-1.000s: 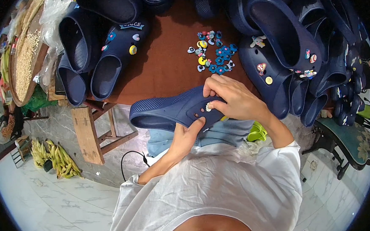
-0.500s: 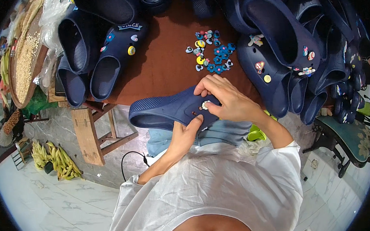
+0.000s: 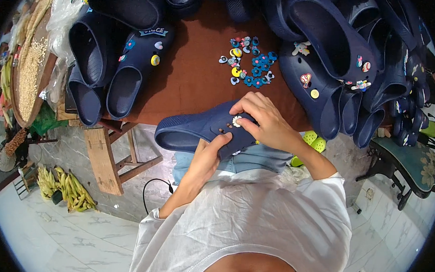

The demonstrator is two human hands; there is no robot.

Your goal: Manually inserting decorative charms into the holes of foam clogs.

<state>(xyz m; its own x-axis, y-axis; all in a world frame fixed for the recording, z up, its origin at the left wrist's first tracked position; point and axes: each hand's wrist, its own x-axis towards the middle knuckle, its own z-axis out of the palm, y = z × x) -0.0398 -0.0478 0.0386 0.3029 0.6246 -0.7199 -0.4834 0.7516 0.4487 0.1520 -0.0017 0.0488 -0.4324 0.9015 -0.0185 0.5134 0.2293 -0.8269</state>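
A navy foam clog (image 3: 187, 125) lies sideways above my lap, its open heel toward the left. My left hand (image 3: 209, 156) grips its near side, the thumb on the upper and the other fingers hidden beneath. Bent over the toe end, my right hand (image 3: 262, 117) has its thumb against a white flower-shaped shoe charm (image 3: 237, 121). The charm sits at the clog's upper, and whether it is fully seated in a hole cannot be made out. Small holes show between the charm and my left thumb. Just past the clog, several loose shoe charms (image 3: 257, 70) lie in a cluster.
The brown-covered table (image 3: 193, 62) carries more navy clogs: a charm-decorated one (image 3: 136, 66) at left and a stacked pile (image 3: 321, 45) at right. A wooden stool (image 3: 104, 160) stands below left, a green-topped chair (image 3: 413, 164) at right. Lime-green clogs (image 3: 315, 142) show beside my right forearm.
The clog has turned slightly, showing more of its upper. My right thumb and the white charm have shifted a little left and up. My left hand has moved slightly left.
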